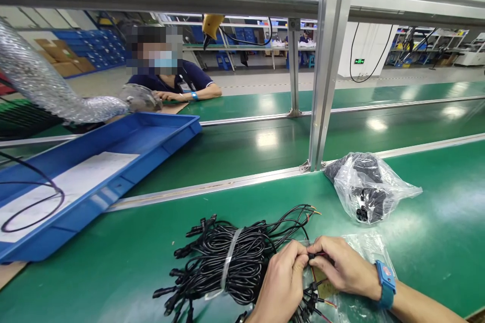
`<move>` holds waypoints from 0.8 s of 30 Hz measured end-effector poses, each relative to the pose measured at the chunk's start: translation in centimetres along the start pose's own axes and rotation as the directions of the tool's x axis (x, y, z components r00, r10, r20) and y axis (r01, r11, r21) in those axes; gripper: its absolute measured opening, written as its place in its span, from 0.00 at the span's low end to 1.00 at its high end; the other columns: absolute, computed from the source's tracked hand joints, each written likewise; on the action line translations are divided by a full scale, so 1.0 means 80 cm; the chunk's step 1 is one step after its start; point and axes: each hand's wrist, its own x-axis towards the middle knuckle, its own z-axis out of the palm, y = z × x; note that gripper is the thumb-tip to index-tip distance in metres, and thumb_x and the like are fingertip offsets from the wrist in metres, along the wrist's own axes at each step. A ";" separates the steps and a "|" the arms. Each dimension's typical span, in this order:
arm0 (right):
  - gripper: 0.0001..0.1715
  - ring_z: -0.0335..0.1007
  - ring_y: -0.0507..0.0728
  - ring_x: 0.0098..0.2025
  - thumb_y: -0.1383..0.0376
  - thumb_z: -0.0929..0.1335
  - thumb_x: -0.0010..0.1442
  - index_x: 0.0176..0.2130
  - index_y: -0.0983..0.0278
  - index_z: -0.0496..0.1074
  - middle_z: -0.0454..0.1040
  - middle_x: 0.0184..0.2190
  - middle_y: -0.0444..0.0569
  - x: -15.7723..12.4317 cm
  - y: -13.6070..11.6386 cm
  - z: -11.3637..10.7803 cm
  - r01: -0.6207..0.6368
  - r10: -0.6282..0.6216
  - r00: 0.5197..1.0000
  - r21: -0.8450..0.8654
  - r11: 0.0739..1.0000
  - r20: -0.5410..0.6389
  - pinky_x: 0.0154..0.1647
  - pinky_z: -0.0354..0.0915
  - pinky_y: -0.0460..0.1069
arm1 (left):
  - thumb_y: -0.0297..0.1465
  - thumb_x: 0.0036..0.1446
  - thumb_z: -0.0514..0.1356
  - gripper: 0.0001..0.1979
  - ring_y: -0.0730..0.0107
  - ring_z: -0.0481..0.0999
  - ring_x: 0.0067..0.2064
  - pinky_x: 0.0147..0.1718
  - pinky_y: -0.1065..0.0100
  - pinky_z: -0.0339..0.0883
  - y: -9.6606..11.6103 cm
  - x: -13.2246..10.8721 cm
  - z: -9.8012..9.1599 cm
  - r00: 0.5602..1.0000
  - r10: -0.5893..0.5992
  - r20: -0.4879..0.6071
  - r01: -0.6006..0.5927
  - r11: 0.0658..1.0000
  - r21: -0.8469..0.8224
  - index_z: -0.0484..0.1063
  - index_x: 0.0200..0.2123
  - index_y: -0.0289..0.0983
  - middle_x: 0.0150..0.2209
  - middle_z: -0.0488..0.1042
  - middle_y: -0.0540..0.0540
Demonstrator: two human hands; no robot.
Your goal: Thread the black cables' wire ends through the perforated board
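My left hand (281, 276) and my right hand (344, 265) meet at the front, fingertips pinched together. Between them is a small black cable connector (312, 256), partly covered by my fingers, with thin red wire showing beside it. To the left of my hands lies a bundle of black cables (235, 257), bound by a clear strap (230, 260), with black plugs at one end and bare wire tips at the other. Below my hands are several black connectors (312, 297) with red and yellow wires. A clear plastic bag (369, 247) lies flat under my right wrist.
A clear bag of black parts (366, 189) rests beside the metal post (324, 75). At left, a blue tray (159, 161) holds paper (87, 176) and a black cable. Across the green bench, a masked person leans on their arm near a silver duct (56, 75).
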 end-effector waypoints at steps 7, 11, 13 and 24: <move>0.06 0.73 0.55 0.36 0.66 0.66 0.70 0.47 0.61 0.70 0.78 0.37 0.48 -0.002 0.003 -0.010 -0.043 0.042 0.999 -0.050 0.998 -0.010 0.37 0.64 0.47 | 0.25 0.68 0.51 0.08 0.68 0.76 0.34 0.33 0.70 0.66 0.005 0.000 -0.004 0.998 0.059 -0.012 -0.059 0.998 0.005 0.68 0.38 0.40 0.33 0.73 0.49; 0.05 0.72 0.55 0.35 0.66 0.65 0.71 0.46 0.61 0.70 0.77 0.35 0.48 -0.003 0.002 -0.005 -0.029 0.029 1.000 -0.060 0.998 -0.002 0.37 0.62 0.47 | 0.23 0.68 0.50 0.11 0.70 0.73 0.29 0.28 0.70 0.62 0.004 -0.001 -0.003 0.997 0.068 -0.022 -0.067 0.997 0.049 0.63 0.31 0.40 0.29 0.70 0.51; 0.05 0.70 0.54 0.33 0.65 0.64 0.71 0.44 0.61 0.69 0.76 0.33 0.47 -0.002 0.002 -0.001 -0.023 0.023 1.000 -0.051 0.998 -0.015 0.35 0.61 0.47 | 0.23 0.67 0.49 0.12 0.70 0.72 0.28 0.27 0.71 0.61 0.002 -0.001 -0.002 0.996 0.080 -0.029 -0.078 0.995 0.060 0.62 0.30 0.40 0.27 0.69 0.51; 0.06 0.67 0.53 0.29 0.65 0.63 0.71 0.41 0.61 0.69 0.73 0.29 0.45 -0.003 0.005 0.008 -0.031 0.030 0.999 -0.022 0.999 -0.031 0.31 0.58 0.47 | 0.22 0.66 0.49 0.12 0.70 0.71 0.27 0.25 0.71 0.60 -0.001 -0.001 0.002 0.995 0.090 -0.032 -0.087 0.993 0.082 0.60 0.30 0.41 0.26 0.69 0.51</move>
